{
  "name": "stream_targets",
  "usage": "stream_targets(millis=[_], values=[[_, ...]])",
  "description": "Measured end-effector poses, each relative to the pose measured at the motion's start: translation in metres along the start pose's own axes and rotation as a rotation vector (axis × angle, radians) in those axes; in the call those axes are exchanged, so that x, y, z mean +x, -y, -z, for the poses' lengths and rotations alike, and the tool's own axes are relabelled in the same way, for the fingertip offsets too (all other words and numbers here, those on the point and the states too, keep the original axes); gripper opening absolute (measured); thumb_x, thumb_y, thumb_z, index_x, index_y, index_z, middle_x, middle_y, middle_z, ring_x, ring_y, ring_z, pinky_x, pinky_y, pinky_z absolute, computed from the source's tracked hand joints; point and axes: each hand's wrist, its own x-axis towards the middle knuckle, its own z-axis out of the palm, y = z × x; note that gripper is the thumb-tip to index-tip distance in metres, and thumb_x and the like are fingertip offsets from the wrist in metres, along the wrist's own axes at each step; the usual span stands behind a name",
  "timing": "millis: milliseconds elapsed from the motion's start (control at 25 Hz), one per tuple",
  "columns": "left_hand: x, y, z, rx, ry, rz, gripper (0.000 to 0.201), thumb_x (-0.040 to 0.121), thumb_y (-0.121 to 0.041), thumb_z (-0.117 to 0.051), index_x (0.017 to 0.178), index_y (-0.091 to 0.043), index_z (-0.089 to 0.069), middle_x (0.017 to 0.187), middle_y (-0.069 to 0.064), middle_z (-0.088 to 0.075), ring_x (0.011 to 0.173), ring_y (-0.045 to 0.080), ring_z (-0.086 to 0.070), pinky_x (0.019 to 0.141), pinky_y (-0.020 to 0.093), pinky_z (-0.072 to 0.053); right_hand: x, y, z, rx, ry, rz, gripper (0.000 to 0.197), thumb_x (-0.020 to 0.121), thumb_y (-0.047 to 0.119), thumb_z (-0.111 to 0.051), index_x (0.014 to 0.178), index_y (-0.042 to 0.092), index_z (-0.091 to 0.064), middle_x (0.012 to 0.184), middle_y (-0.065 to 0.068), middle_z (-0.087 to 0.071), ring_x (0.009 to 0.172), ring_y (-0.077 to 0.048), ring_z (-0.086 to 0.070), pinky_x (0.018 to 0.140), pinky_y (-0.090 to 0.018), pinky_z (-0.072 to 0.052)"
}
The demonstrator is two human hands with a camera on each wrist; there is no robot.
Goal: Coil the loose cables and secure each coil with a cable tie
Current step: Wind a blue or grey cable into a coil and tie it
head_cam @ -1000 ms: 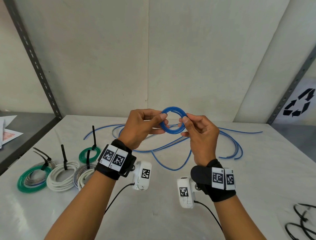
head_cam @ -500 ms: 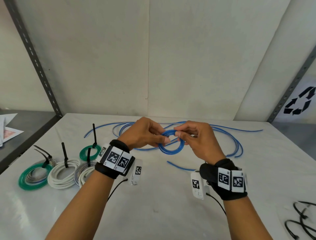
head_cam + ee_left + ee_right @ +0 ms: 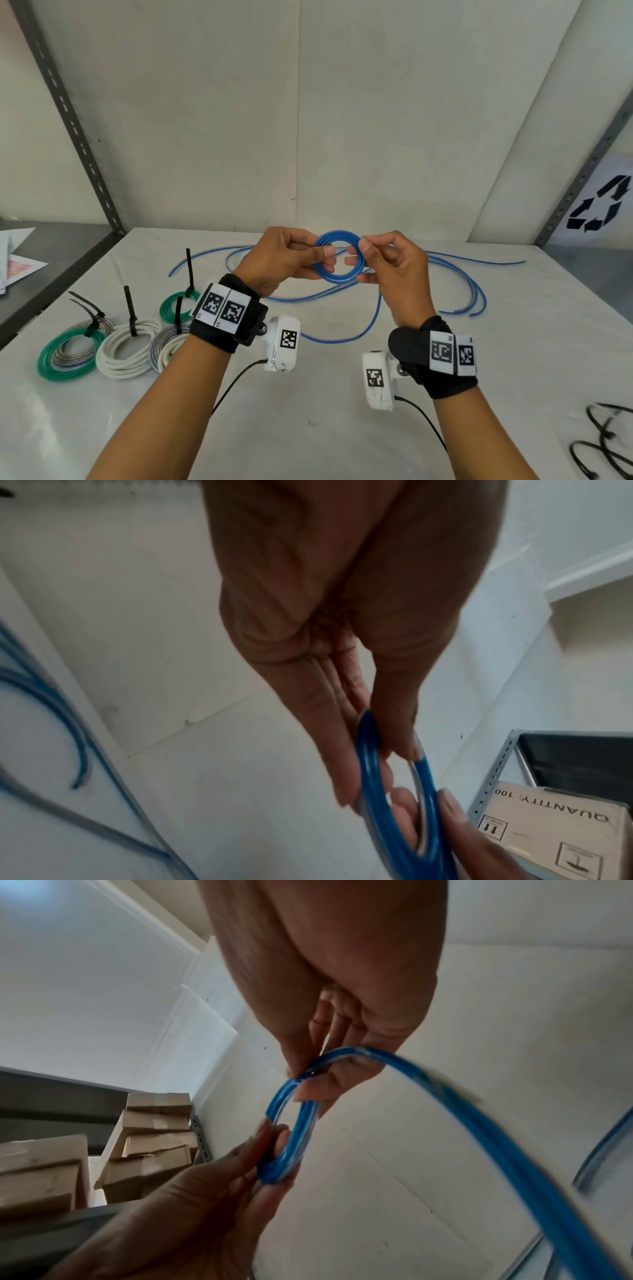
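My left hand (image 3: pixel 284 260) pinches the left side of the blue coil (image 3: pixel 337 257) between thumb and fingers; my right hand (image 3: pixel 394 270) pinches its right side, both raised above the bench (image 3: pixel 308 428). Only my right wrist view shows the loose blue cable (image 3: pixel 496 1137) running from that pinch past the camera. My head view alone shows the tied coils (image 3: pixel 116 346) at left and the spare cable ties (image 3: pixel 606 445) at right.
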Motion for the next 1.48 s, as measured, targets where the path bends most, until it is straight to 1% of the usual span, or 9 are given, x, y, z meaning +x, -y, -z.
stream_targets(millis=[160,320,560,640,720,840,960,1280,1480], values=[[0.002,0.0,-0.007,-0.118,-0.103,-0.025,0.023,0.09,-0.013,-0.072,0.106,0.004,-0.071,0.089,0.015,-0.077,0.079,0.02,-0.075,0.067,0.026,-0.059,-0.001,-0.001,-0.006,0.054,-0.026,-0.001,0.019,0.099,0.014,-0.061,0.116,0.005,-0.064,0.101,-0.01,-0.077,0.089,-0.026,-0.076,0.059,-0.03,-0.059],[0.004,-0.001,-0.013,-0.163,-0.155,-0.072,0.021,0.09,-0.014,-0.072,0.104,0.002,-0.072,0.088,0.015,-0.077,0.079,0.021,-0.075,0.07,0.029,-0.062,-0.004,-0.003,-0.018,0.163,-0.157,0.014,0.014,0.098,0.012,-0.063,0.108,0.004,-0.059,0.098,-0.011,-0.077,0.088,-0.029,-0.076,0.054,-0.027,-0.058],[0.004,0.001,-0.015,-0.154,-0.079,-0.073,0.033,0.096,-0.023,-0.065,0.112,0.006,-0.066,0.089,0.016,-0.075,0.083,0.022,-0.073,0.08,0.034,-0.06,-0.001,-0.002,-0.011,0.108,-0.076,0.037,0.011,0.096,0.007,-0.064,0.107,0.007,-0.063,0.093,-0.014,-0.077,0.08,-0.024,-0.074,0.054,-0.028,-0.055],[0.004,0.0,-0.019,-0.152,-0.011,-0.02,0.044,0.101,-0.04,-0.053,0.105,0.002,-0.067,0.072,0.009,-0.064,0.07,0.019,-0.063,0.085,0.039,-0.058,-0.001,-0.004,-0.006,-0.002,0.036,0.059,0.008,0.097,0.006,-0.064,0.104,0.008,-0.066,0.089,-0.012,-0.077,0.072,-0.021,-0.069,0.054,-0.027,-0.052],[0.005,-0.002,-0.024,-0.078,0.095,0.05,0.055,0.104,-0.051,-0.039,0.09,-0.002,-0.063,0.059,0.004,-0.045,0.057,0.017,-0.048,0.079,0.038,-0.057,-0.001,-0.004,-0.002,-0.116,0.125,0.093,0.008,0.097,0.007,-0.064,0.104,0.009,-0.068,0.087,-0.007,-0.076,0.069,-0.02,-0.067,0.053,-0.027,-0.05],[0.003,-0.004,-0.029,0.073,0.114,0.083,0.052,0.105,-0.052,-0.035,0.079,-0.011,-0.052,0.061,0.0,-0.029,0.053,0.015,-0.03,0.068,0.03,-0.054,-0.002,-0.003,-0.002,-0.194,0.174,0.111,0.01,0.096,0.009,-0.065,0.104,0.014,-0.07,0.085,-0.004,-0.076,0.069,-0.021,-0.068,0.05,-0.028,-0.05],[0.003,-0.005,-0.03,0.092,0.072,0.062,0.051,0.105,-0.049,-0.041,0.067,-0.016,-0.052,0.062,-0.002,-0.029,0.052,0.012,-0.029,0.062,0.027,-0.048,-0.003,-0.002,-0.006,-0.207,0.164,0.119,0.011,0.097,0.01,-0.065,0.106,0.014,-0.069,0.086,-0.003,-0.076,0.072,-0.023,-0.071,0.049,-0.027,-0.052],[0.007,-0.011,-0.018,-0.526,-0.226,0.034,0.046,0.107,-0.037,-0.043,0.067,-0.018,-0.034,0.053,-0.005,-0.017,0.045,0.012,-0.016,0.049,0.025,-0.038,-0.006,-0.011,-0.019,0.01,-0.017,0.066,0.014,0.098,0.014,-0.064,0.11,0.009,-0.07,0.095,-0.009,-0.076,0.084,-0.025,-0.075,0.054,-0.028,-0.056],[0.008,-0.012,-0.029,-0.61,-0.301,-0.019,0.044,0.109,-0.036,-0.037,0.069,-0.019,-0.032,0.053,-0.005,-0.018,0.041,0.009,-0.018,0.047,0.024,-0.037,-0.01,-0.012,-0.032,0.14,-0.035,0.021,0.017,0.092,0.01,-0.071,0.108,0.006,-0.069,0.1,-0.012,-0.076,0.089,-0.026,-0.074,0.056,-0.03,-0.059]])
